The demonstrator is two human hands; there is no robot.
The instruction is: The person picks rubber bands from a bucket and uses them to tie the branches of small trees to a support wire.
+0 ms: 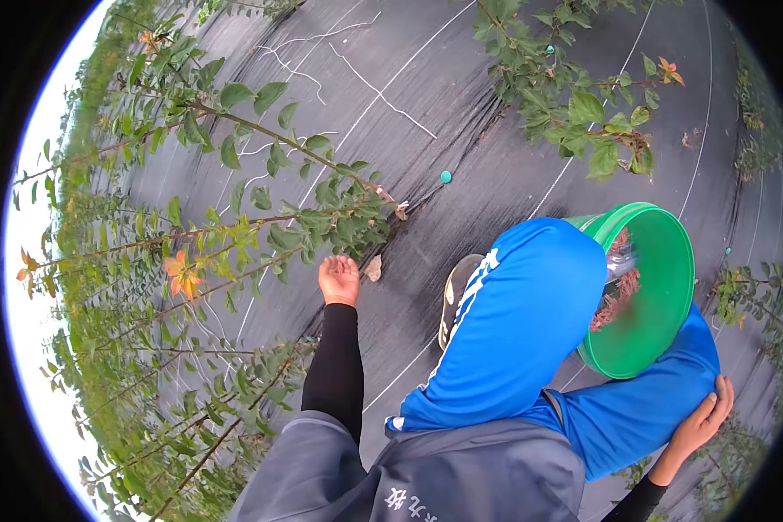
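Observation:
My left hand (338, 280) is at the base of a leafy shrub (344, 222), just below its lowest leaves. Its palm faces up, the fingers are loosely bent, and nothing shows in it. A dry tan leaf (373, 268) lies beside it on the black ground cloth (444, 217). My right hand (709, 418) rests open on my blue-trousered knee (661, 383). Between my legs leans a green bucket (648, 348), tilted so that its inside shows. It holds a heap of small pinkish-red pieces (616, 303) and a clear plastic item (622, 261), too small to identify.
Long branches (261, 130) reach across the left side. Another shrub (583, 104) stands at the top right, and more foliage (761, 300) is at the right edge. White strings (383, 91) lie loose on the cloth near a teal disc (445, 177).

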